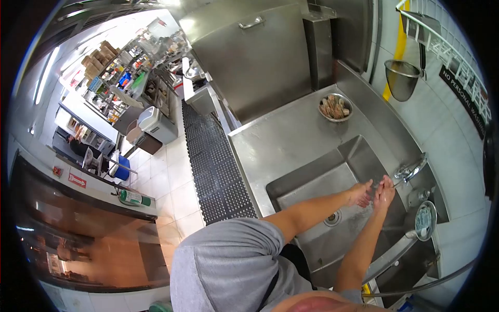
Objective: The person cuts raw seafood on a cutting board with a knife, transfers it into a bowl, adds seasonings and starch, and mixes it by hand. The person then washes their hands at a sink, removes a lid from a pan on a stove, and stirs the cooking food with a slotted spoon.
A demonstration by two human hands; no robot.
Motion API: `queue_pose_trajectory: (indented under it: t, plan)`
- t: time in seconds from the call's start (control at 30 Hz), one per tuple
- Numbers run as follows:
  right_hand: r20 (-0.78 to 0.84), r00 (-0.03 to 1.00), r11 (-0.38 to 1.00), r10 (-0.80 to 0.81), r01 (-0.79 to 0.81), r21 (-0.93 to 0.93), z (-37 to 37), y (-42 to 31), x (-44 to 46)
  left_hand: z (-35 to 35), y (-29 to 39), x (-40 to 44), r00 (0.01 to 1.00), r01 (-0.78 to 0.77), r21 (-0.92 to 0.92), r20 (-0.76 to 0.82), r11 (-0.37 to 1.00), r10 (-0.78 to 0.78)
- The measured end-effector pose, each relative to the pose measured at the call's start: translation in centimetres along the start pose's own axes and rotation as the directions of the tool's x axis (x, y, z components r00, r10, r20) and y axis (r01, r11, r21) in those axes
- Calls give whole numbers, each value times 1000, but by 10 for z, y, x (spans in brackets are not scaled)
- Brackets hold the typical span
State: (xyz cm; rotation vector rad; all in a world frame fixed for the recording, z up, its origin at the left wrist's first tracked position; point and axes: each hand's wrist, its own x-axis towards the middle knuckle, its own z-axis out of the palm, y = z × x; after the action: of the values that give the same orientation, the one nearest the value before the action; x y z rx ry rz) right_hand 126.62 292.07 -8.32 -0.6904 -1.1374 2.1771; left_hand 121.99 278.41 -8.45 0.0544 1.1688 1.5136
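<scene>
Both of my hands are held over the steel sink (312, 244), close under the faucet (411, 169). My left hand (359, 194) is open, its fingers apart and pointing toward the other hand. Beside it my right hand (384, 192) is raised with its fingers stretched out, nearest the faucet spout. Neither hand holds anything that I can see. The hands look wet, and a thin stream of water seems to fall by the right hand. Below them lies the sink drain (332, 217).
A metal bowl of clothespin-like pieces (335, 107) stands on the steel counter (275, 138). A strainer (403, 79) hangs on the right wall below a wire rack (447, 44). A spray head (424, 221) is at right. Black rubber mat (213, 161) covers the floor at left.
</scene>
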Motion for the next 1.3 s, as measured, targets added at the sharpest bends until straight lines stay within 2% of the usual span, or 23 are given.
queue_pose_trajectory:
  t: [0.07,0.17,0.23,0.3,0.37,0.4,0.5,0.53,0.57,0.63,0.67,0.73,0.77,0.83,0.87,0.93,0.97,1.0,1.07,1.13,1.2,1.27,1.3]
  plan:
    - [103,993,997,57,-61,40,-17,3,6,13,-5,6,995,25,-167,95,986,-9]
    - [468,881,836,-66,-207,509,-37,22,22,51,-9,-3,984,-135,-478,39,868,175]
    - [-77,982,923,170,-131,363,15,-6,-2,57,-15,14,975,-105,-434,132,895,178]
    - [-49,995,959,88,-72,276,-6,20,3,61,-14,35,947,-136,-350,230,927,225]
    - [146,974,896,176,-220,385,-27,36,-20,38,-1,51,953,-227,-272,138,935,271]
    - [110,992,990,59,-72,121,6,8,-58,29,5,61,959,-242,-217,92,946,266]
    - [-100,991,992,-86,95,83,27,11,-73,21,16,72,981,-145,-173,102,974,164]
    - [-188,965,983,-182,175,-52,25,9,-66,20,17,83,936,-54,-310,316,949,156]
    - [-285,929,951,-234,157,-268,18,9,-52,64,36,28,987,3,-365,151,931,56]
    - [-114,825,582,-553,285,-762,1,9,-24,68,23,38,990,-75,-397,77,915,115]
    - [-135,821,585,-555,270,-765,0,0,-26,71,19,38,992,-55,-389,87,920,96]
    - [-61,998,-59,-24,-63,-996,7,-26,-28,73,16,37,1000,-6,-228,-9,974,5]
    - [-66,998,-59,-22,-67,-996,7,-21,-32,63,14,45,1000,-1,-227,-8,974,0]
    - [275,915,-237,-294,209,-949,2,-5,-37,35,12,77,981,145,-274,168,951,-101]
    - [275,917,-243,-289,207,-948,3,-6,-40,29,17,74,980,150,-281,171,948,-104]
    - [451,870,31,-202,466,-884,11,-14,-40,29,35,66,993,104,-317,90,943,-79]
    - [275,844,202,-459,401,-893,20,-11,-38,32,37,66,951,162,-386,307,908,-39]
    - [274,844,200,-460,400,-895,26,-13,-37,38,36,64,950,164,-386,309,908,-40]
    - [-369,869,835,-331,88,-543,40,-19,-29,56,35,53,970,86,-364,243,928,5]
    - [-363,847,785,-388,98,-611,39,-35,-23,77,39,30,984,2,-329,167,944,56]
    - [-142,854,504,-501,155,-850,13,-23,14,78,34,6,991,-50,-315,102,948,86]
    - [-165,929,334,-332,-48,-941,1,-51,25,66,34,-20,980,-136,113,161,984,117]
    - [-67,927,181,-368,1,-983,-7,-60,31,52,29,-35,982,-160,100,120,982,147]
